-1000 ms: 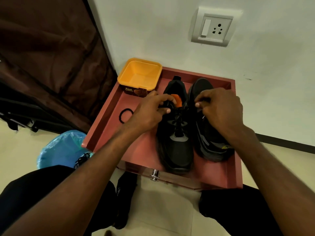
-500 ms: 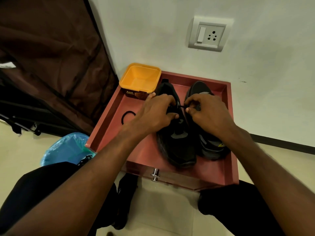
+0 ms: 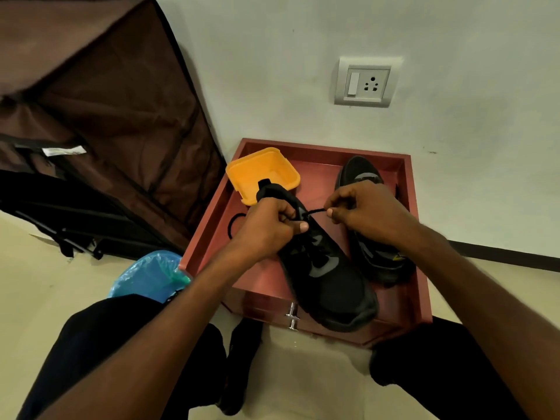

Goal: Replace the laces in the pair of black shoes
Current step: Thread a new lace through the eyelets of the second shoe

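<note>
The left hand is gripping the near black shoe at its collar, tilting it up out of the red tray, probably to bring the eyelets within reach. The right hand is pinching the black lace, drawing it taut sideways. The second shoe is waiting flat in the tray, beside the yellow tub.

Heel and collar of near black shoe hidden under left hand. Midsection of far shoe covered by right hand. Loose black loop partly behind left hand. Brown fabric case cut off at left edge.
</note>
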The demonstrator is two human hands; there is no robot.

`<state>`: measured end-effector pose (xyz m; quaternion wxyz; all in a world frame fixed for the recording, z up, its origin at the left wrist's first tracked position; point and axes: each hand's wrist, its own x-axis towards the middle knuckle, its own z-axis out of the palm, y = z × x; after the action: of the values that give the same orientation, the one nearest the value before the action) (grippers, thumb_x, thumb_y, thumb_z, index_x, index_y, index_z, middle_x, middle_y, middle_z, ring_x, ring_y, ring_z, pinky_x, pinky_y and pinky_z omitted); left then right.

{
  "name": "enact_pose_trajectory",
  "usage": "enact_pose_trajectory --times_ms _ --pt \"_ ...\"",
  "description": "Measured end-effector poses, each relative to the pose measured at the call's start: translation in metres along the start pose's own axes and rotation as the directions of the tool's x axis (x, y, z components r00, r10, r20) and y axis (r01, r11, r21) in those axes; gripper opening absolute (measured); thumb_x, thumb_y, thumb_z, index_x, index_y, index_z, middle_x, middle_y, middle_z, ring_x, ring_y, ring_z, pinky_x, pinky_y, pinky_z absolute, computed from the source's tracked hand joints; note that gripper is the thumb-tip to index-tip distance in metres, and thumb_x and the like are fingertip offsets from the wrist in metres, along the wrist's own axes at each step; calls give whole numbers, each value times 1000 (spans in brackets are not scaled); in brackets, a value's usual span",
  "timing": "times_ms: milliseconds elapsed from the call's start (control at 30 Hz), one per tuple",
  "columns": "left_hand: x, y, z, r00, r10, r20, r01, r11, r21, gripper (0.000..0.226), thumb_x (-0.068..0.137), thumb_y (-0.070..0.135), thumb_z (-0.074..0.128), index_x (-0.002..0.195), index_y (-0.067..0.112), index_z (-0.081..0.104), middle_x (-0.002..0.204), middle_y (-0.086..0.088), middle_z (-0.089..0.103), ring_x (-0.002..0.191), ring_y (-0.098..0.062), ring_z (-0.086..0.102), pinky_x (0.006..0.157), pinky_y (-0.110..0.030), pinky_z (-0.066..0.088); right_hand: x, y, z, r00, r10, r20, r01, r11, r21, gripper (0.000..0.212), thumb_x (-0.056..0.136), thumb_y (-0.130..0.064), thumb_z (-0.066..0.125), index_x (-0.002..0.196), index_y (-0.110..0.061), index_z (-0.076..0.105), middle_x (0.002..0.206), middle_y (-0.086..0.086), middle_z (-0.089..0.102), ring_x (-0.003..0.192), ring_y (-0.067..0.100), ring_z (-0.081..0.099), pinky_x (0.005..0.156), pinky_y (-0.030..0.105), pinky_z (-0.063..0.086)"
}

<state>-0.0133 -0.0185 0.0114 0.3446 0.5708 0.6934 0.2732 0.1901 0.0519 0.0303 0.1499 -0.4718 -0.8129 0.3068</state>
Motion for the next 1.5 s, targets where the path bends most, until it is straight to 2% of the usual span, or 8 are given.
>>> enact_pose_trajectory --times_ms 400,667,767,867,1033,1200,1333,1500 --pt "28 -3 9 995 85 -50 -78 988 131 13 86 9 79 85 6 66 80 -5 67 70 -10 57 59 -25 44 0 -6 12 935 98 342 -81 995 -62 66 89 -60 70 144 -28 50 118 -3 66 105 14 67 94 38 58" --pt "19 32 -2 978 197 -64 -189 975 121 17 85 13 81 81 10 65 74 -5 66 65 -9 56 57 -24 45 -9 -6 -7 991 67 114 -62 997 -46 41 85 -59 75 108 -29 58 93 -8 66 83 9 65 76 35 58" --pt "3 28 -16 988 78 -136 -57 987 152 24 86 21 80 74 10 61 63 -1 58 57 -10 51 53 -24 38 -8 -11 -8 992 29 120 -34 999 41 39 83 -63 73 105 -32 65 89 -10 71 78 3 68 73 27 55" --pt "-12 13 -35 943 -219 -249 204 975 -85 32 90 23 76 68 11 58 59 0 49 55 -16 46 57 -24 33 -6 -18 -8 998 -2 61 -3 997 74 38 84 -66 68 98 -32 71 90 -12 71 82 2 68 74 24 57" --pt "-40 1 -47 710 -704 25 530 511 -676 9 99 22 64 104 15 62 87 -6 68 74 -22 63 55 -27 42 2 -28 -4 975 66 -210 -14 970 243 45 92 -59 67 125 -29 63 113 -16 64 99 -1 62 84 22 50" --pt "-45 11 -36 652 -712 261 531 184 -827 8 100 16 57 93 16 60 90 -7 64 79 -23 58 64 -33 40 -9 -39 20 901 413 136 -404 681 611 52 95 -52 68 128 -13 60 118 5 68 100 21 71 93 46 60" --pt "-33 29 -23 689 -587 424 518 -11 -855 16 103 18 50 94 9 59 99 -11 60 87 -27 55 70 -34 43 -19 -38 49 811 425 401 -561 376 737 47 89 -35 80 128 -14 64 109 11 75 93 31 74 80 42 62" --pt "-19 43 9 725 -527 443 397 -205 -895 23 108 16 46 103 -3 57 111 -19 56 93 -33 57 69 -39 51 -18 -23 59 847 499 183 -480 571 666 29 93 -22 76 117 -14 61 101 11 73 83 22 70 54 25 53"
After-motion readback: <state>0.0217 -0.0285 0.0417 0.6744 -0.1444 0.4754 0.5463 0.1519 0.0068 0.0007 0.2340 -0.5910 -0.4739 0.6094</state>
